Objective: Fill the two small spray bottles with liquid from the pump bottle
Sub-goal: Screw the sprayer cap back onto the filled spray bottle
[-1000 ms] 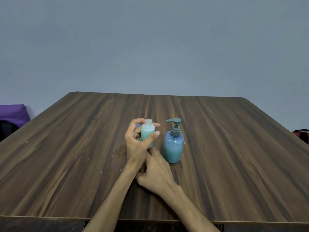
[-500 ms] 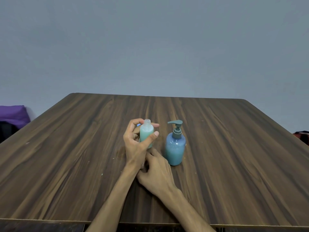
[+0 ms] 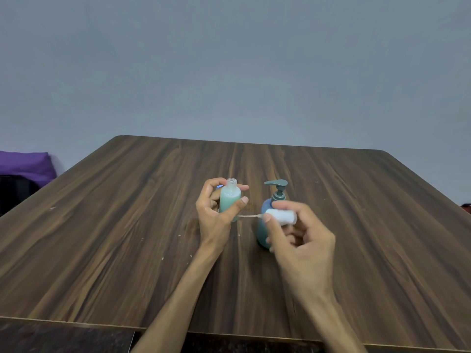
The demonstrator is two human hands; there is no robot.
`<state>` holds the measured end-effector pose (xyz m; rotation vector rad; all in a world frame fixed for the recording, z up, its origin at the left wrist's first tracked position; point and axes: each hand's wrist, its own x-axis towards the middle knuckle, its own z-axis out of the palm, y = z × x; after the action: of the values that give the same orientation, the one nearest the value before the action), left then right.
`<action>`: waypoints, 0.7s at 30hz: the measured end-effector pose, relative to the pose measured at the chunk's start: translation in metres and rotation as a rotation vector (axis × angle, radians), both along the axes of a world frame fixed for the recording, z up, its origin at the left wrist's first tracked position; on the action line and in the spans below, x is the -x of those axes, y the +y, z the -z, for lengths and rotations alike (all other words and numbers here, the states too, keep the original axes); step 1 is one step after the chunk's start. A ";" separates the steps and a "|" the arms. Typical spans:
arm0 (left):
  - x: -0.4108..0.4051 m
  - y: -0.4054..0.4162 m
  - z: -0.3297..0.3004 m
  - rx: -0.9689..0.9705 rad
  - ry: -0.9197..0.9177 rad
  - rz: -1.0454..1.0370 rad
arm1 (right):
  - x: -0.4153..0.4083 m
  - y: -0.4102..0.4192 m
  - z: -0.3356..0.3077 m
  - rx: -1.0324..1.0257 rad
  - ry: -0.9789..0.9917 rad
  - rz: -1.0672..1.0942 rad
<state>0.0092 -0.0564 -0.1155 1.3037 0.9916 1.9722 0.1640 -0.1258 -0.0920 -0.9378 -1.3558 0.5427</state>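
My left hand (image 3: 214, 217) grips a small translucent spray bottle (image 3: 229, 200), upright with an uncovered threaded neck and pale green liquid inside. A blue fragment (image 3: 219, 186) shows behind its fingers; I cannot tell what it is. My right hand (image 3: 298, 238) holds a white spray cap (image 3: 281, 217) sideways, its thin dip tube (image 3: 248, 216) pointing left toward the bottle. Behind that hand stands the blue pump bottle (image 3: 263, 225) with a grey-green pump head (image 3: 277, 189), partly hidden.
The dark wood-grain table (image 3: 127, 225) spreads wide on both sides of the hands, its front edge near my arms. A purple cushion (image 3: 25, 165) sits beyond the left edge, and a red-dark object (image 3: 466, 207) past the right edge. Grey wall behind.
My right hand has risen from under the left hand and moved right, now holding the white spray cap with its tube in front of the pump bottle. The left hand keeps the bottle steady.
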 end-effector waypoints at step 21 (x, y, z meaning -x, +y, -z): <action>-0.001 0.005 0.006 -0.045 0.041 0.010 | 0.022 0.070 -0.078 -0.154 -0.166 0.005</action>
<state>0.0102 -0.0516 -0.1215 1.3765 0.9633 1.9774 0.1418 -0.0559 -0.0137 -0.8740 -1.5212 0.3567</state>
